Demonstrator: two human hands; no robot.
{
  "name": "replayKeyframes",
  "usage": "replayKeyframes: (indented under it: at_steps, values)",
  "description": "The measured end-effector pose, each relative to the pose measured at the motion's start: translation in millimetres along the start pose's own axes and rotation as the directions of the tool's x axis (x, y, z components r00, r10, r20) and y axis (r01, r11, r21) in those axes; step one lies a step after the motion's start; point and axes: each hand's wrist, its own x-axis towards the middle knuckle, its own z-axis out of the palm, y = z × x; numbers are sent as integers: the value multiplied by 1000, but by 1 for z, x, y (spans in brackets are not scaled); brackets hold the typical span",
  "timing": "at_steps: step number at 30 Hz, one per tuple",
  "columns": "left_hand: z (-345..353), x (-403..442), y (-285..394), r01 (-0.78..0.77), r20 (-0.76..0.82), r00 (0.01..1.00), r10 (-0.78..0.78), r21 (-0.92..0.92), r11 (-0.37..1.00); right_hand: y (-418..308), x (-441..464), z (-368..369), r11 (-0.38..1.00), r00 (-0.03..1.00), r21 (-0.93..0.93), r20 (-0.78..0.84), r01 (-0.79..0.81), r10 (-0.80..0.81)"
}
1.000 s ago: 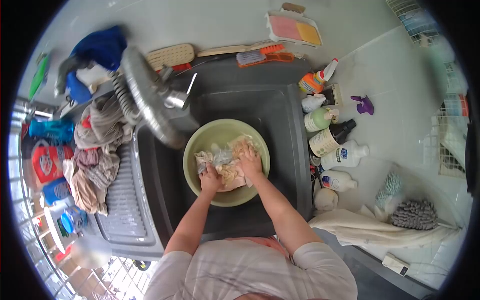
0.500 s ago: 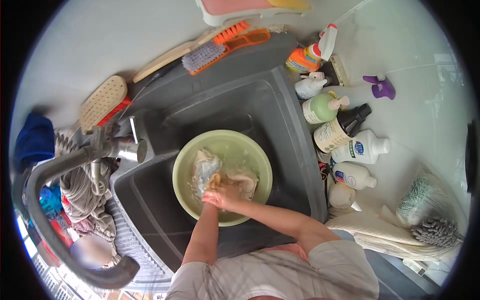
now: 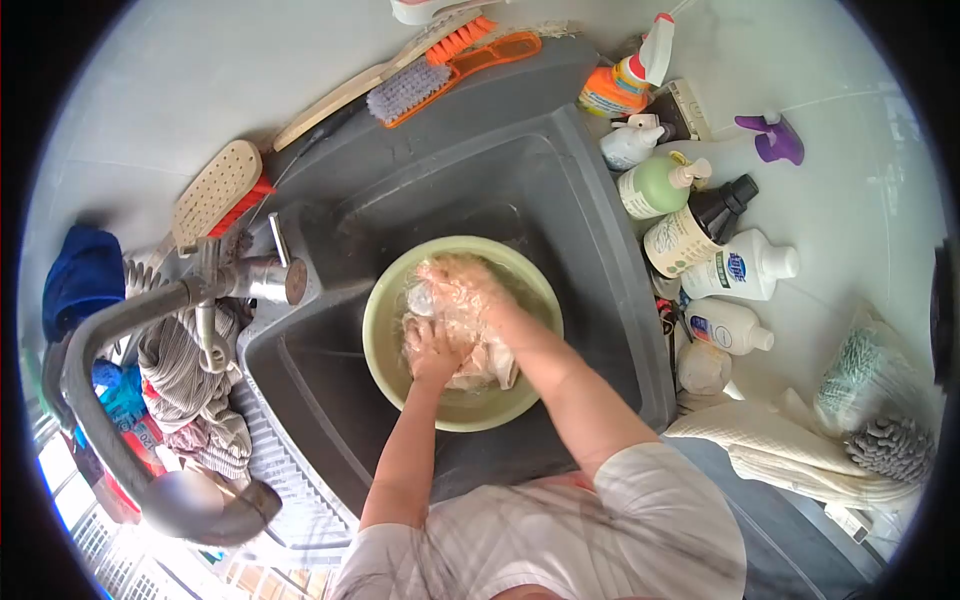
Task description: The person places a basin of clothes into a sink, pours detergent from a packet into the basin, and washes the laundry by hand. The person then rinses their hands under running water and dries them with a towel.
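Observation:
A pale green basin (image 3: 552, 345) holding water stands in the dark grey sink. Wet, light-coloured cloth (image 3: 497, 364) lies in the water, with a whitish-blue patch of it showing at the left. My left hand (image 3: 437, 350) rests on the cloth near the basin's left side, fingers spread and stretched out. Reaching further in, my right hand (image 3: 468, 288) is partly under the splashing water on the far side of the cloth. Its fingers are blurred by water and motion.
A grey metal faucet (image 3: 85, 375) arches at the left, beside a ribbed washboard surface (image 3: 285, 485) and bunched striped cloth (image 3: 190, 370). Scrub brushes (image 3: 410, 92) line the back ledge. Several bottles, including a green pump bottle (image 3: 650, 188), stand along the right edge.
My hands were together near the basin's front and have come apart. The right has moved to the far side, the left lies flat on the cloth. The whole view has shifted slightly.

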Motion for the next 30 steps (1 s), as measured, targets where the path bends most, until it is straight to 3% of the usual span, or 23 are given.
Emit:
replayKeyframes:
  at_steps: [1,3,4,5,6,7,9,10,11,12,13,14,15,17,19,21,23,25,26,27,28,29,30]
  values:
    - [-3,-12,0,6,5,1000,-6,2,1000,8,-13,6,1000,1000,6,5,2,-2]
    - [-20,-31,1,30,-195,978,-72,-214,976,30,-30,38,895,972,-442,-180,59,-153]
    - [-21,-29,-1,27,-195,978,-69,-210,977,31,-37,58,901,968,-429,-248,-65,-48]
    - [-22,-26,-8,24,-184,972,-143,-530,848,25,-44,68,902,968,-426,-249,-69,-43]
    - [-27,-27,-11,14,-149,966,-212,-787,616,17,-49,76,958,987,-274,-156,-85,42]
    - [-30,-31,-14,14,-148,966,-212,-787,616,9,-56,82,986,993,-119,-49,-116,111]
    - [-51,-35,-13,147,15,956,-292,-888,437,-13,-76,82,929,964,258,68,-265,256]
    - [-38,-38,-23,-60,-160,974,-162,-865,497,-13,-88,87,871,983,456,82,-183,163]
    - [-46,-51,-20,-59,-159,974,-161,-865,498,-9,-100,94,763,994,638,79,-104,70]
    - [-70,-72,-13,-83,-133,990,-40,-798,597,-14,-113,87,760,994,641,81,-109,74]
    - [-87,-88,-8,-120,-89,993,81,-719,684,-26,-126,68,668,983,720,140,-186,122]
    - [-92,-99,-6,-116,-79,993,86,-719,686,-34,-139,53,562,965,785,205,-262,164]
    - [-95,-107,-3,-118,-40,991,125,-695,709,-36,-148,48,558,963,785,208,-268,170]
    - [-99,-117,6,-114,4,988,157,-675,729,-34,-164,43,913,983,407,-150,-37,106]
    - [-100,-122,23,-189,-119,979,167,-198,962,-29,-166,46,874,970,464,-107,-145,217]
    - [-85,-105,38,-156,-65,987,146,-187,970,-32,-153,47,943,876,154,-351,-295,331]
    - [-77,-76,53,-18,21,1000,18,-31,999,-19,-136,68,936,900,60,-257,-348,351]
    - [-39,-36,50,74,62,995,-73,-7,997,2,-112,95,933,905,-189,-364,-305,222]
    - [-6,-14,37,86,-64,994,-91,-72,994,0,-99,80,900,930,-233,-108,-368,352]
    - [-12,-2,37,89,-190,975,-114,-137,987,3,-84,82,900,929,-230,-107,-370,354]
    - [-19,7,36,161,-31,986,-167,-133,978,6,-70,84,810,808,26,-59,-586,587]
    - [-58,10,44,160,-30,986,-166,-133,978,14,-56,83,612,643,260,51,-747,764]
    - [-99,14,53,131,175,977,-119,-61,990,16,-44,38,631,673,237,297,-739,677]
